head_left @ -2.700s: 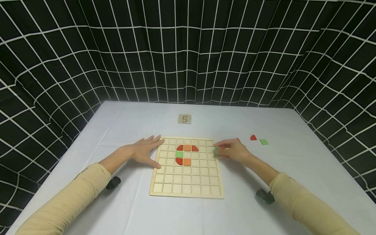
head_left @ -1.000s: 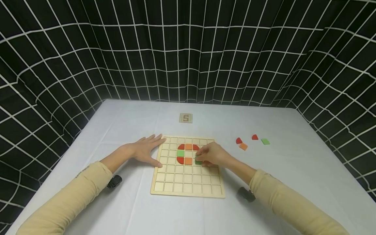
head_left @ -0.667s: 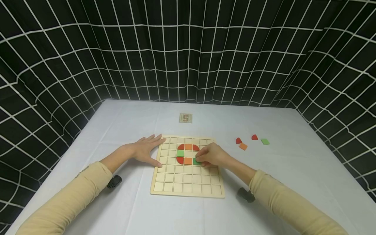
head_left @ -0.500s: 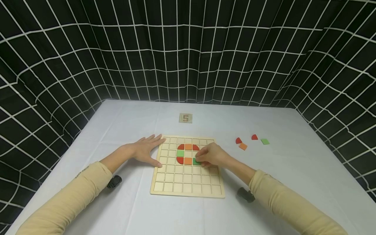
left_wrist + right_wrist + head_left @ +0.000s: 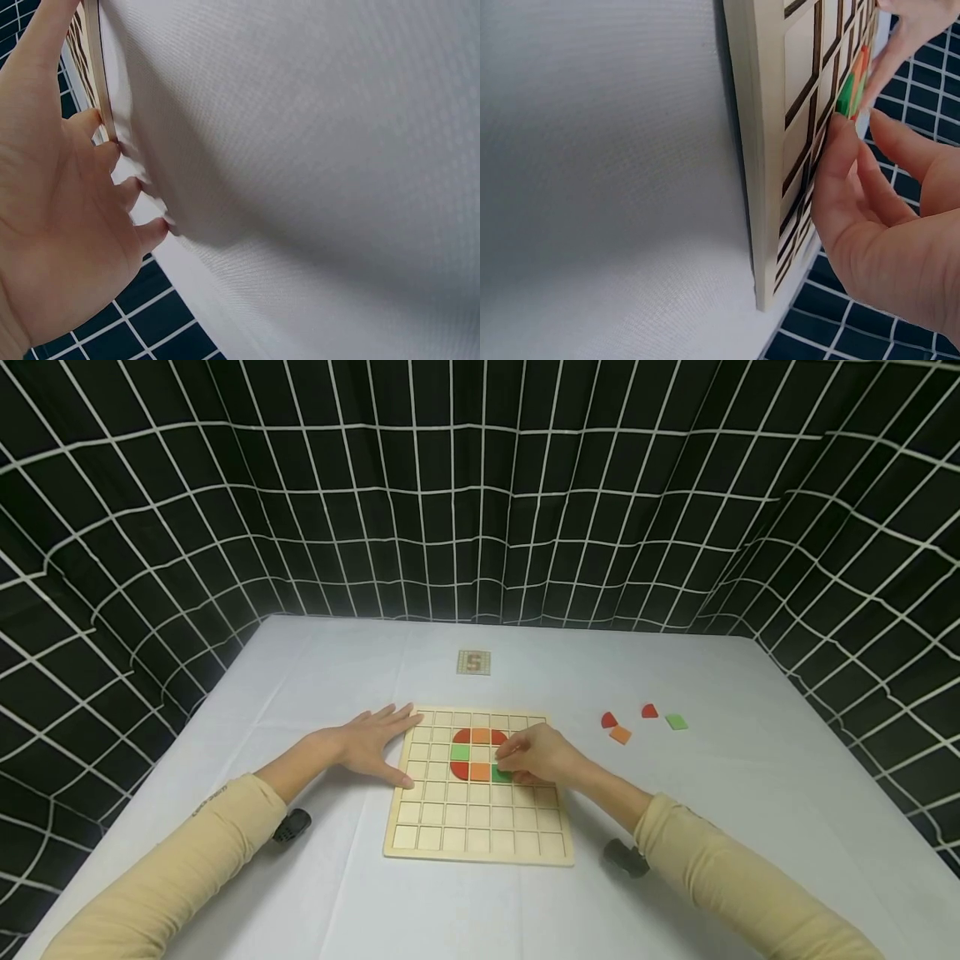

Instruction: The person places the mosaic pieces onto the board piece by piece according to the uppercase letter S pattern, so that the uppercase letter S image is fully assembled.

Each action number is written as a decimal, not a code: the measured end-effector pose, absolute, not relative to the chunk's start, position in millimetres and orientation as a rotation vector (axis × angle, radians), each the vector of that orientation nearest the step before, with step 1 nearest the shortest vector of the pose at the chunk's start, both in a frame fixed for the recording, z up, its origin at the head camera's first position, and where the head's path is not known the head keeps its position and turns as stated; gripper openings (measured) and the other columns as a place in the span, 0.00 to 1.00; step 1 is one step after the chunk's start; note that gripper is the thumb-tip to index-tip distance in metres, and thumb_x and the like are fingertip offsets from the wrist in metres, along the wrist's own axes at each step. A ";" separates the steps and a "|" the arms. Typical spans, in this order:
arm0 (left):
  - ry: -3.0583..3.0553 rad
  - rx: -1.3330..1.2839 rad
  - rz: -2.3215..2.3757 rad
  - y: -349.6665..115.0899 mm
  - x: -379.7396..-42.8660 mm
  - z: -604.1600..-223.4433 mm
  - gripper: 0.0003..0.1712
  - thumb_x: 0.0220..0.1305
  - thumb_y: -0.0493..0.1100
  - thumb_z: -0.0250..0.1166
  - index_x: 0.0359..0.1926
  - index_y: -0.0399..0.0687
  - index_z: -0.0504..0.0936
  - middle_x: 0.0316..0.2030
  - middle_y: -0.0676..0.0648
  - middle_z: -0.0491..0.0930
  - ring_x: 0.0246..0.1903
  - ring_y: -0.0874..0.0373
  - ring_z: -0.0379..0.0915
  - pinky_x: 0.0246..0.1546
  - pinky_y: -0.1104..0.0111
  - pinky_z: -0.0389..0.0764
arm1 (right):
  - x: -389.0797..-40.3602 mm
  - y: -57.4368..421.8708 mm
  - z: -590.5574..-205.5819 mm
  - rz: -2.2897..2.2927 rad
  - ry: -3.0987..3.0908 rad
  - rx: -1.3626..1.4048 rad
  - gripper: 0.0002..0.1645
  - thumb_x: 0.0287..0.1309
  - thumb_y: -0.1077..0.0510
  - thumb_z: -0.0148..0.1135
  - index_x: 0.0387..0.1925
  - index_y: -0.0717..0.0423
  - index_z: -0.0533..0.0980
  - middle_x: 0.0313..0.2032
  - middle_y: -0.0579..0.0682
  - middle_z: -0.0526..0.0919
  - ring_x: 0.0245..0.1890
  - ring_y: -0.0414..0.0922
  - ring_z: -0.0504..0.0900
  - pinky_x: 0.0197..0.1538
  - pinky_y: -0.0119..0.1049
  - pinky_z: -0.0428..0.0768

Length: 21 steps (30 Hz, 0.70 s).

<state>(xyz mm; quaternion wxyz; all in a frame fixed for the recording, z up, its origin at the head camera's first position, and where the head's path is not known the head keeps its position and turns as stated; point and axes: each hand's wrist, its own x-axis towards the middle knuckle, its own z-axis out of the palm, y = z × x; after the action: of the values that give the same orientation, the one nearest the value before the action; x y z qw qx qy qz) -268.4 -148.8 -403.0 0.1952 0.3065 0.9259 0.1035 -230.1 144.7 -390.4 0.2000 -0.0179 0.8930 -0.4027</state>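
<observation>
In the head view a wooden grid board (image 5: 456,817) lies on the table. Its upper middle cells hold red quarter-round pieces (image 5: 459,771), orange squares (image 5: 479,772) and a light green square (image 5: 460,752). A dark green tile (image 5: 502,774) lies in the cell right of the lower orange square. My right hand (image 5: 543,754) is over the board, a fingertip touching that tile's edge; in the right wrist view a gap shows between this fingertip and the thumb. My left hand (image 5: 369,747) lies spread at the board's left edge, with fingertips and thumb touching its rim.
Right of the board lie two loose red pieces (image 5: 608,720), an orange square (image 5: 620,735) and a light green tile (image 5: 677,722). A small pattern card (image 5: 474,662) lies behind the board. Black gridded curtains (image 5: 480,510) surround the white table (image 5: 337,668).
My right hand came from the board's right edge with the dark green tile and lowered it into a cell. Lately it has shifted slightly left off the tile. My left hand stayed put.
</observation>
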 end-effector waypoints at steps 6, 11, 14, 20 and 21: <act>2.595 0.863 0.292 -148.9 -269.0 -405.2 0.65 0.47 0.75 0.63 0.75 0.47 0.44 0.74 0.41 0.38 0.71 0.39 0.32 0.67 0.43 0.39 | -231.8 152.1 -393.6 -1.157 2.497 -0.040 0.12 0.58 0.57 0.66 0.43 0.57 0.82 0.32 0.49 0.82 0.26 0.43 0.79 0.30 0.30 0.80; 2.598 0.861 0.295 -149.2 -269.1 -405.9 0.65 0.47 0.75 0.63 0.75 0.47 0.45 0.74 0.41 0.38 0.71 0.40 0.32 0.67 0.43 0.39 | -234.3 164.4 -392.9 -1.232 2.475 -0.031 0.13 0.59 0.58 0.64 0.44 0.59 0.82 0.33 0.50 0.82 0.28 0.43 0.80 0.33 0.33 0.82; 2.599 0.862 0.296 -149.4 -269.2 -406.2 0.65 0.47 0.75 0.63 0.75 0.46 0.45 0.74 0.41 0.38 0.71 0.40 0.32 0.67 0.43 0.39 | -235.8 174.4 -391.0 -1.313 2.422 -0.019 0.14 0.62 0.58 0.62 0.46 0.62 0.80 0.33 0.52 0.82 0.30 0.45 0.80 0.36 0.35 0.83; 2.599 0.871 0.293 -149.0 -269.5 -406.0 0.65 0.47 0.75 0.63 0.75 0.46 0.45 0.74 0.41 0.38 0.71 0.40 0.33 0.67 0.44 0.40 | -237.4 200.5 -383.1 -1.479 2.315 0.039 0.20 0.65 0.58 0.57 0.54 0.67 0.75 0.38 0.57 0.82 0.34 0.46 0.81 0.38 0.35 0.82; 2.597 0.871 0.294 -148.9 -269.2 -405.4 0.65 0.47 0.75 0.63 0.75 0.46 0.45 0.74 0.41 0.38 0.71 0.40 0.32 0.67 0.44 0.39 | -238.1 205.0 -381.8 -1.502 2.299 0.064 0.21 0.65 0.58 0.57 0.55 0.67 0.74 0.39 0.58 0.82 0.34 0.46 0.81 0.38 0.35 0.82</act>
<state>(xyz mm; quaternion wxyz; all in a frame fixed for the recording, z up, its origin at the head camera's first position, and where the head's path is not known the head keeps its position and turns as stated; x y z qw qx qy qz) -269.2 -148.9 -405.4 0.1921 0.3103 0.9252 0.1046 -238.1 205.0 -381.8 0.1961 0.0227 0.8207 -0.5361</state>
